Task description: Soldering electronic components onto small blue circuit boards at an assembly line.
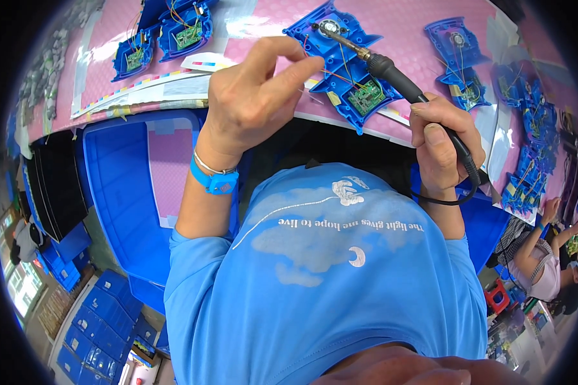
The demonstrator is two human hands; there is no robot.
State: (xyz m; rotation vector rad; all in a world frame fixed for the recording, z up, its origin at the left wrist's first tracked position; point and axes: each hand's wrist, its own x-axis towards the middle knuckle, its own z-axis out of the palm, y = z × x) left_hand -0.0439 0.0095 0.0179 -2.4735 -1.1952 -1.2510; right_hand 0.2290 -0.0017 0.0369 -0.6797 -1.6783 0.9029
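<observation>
The left hand (pixel 253 96) is held above the edge of the bench with its thumb and forefinger drawn nearly together; whether a thin strand is pinched there cannot be told. By the right hand (pixel 446 138) one soldering iron (pixel 395 76) is gripped, the fingers being curled round its black handle. Its metal end is brought over the round silver part (pixel 328 25) at the far end of the front blue shell (pixel 332 52), which is laid on the pink work surface (pixel 392 19) between and beyond the hands. Contact of the tip cannot be made out.

A wire joint appears to be in hand at that silver part; for the next move, a steady tip and a wire kept in place seem to be called for.

In the front shell, one green circuit board (pixel 366 97) is seen, with thin wires attached. Farther out, two wired shells (pixel 187 33) are placed at upper left and one separate shell (pixel 457 59) at right. Beyond it, a row of shells (pixel 534 138) is too overlapped to be counted. Below the bench, one large blue bin (pixel 130 212) is seen at left.
</observation>
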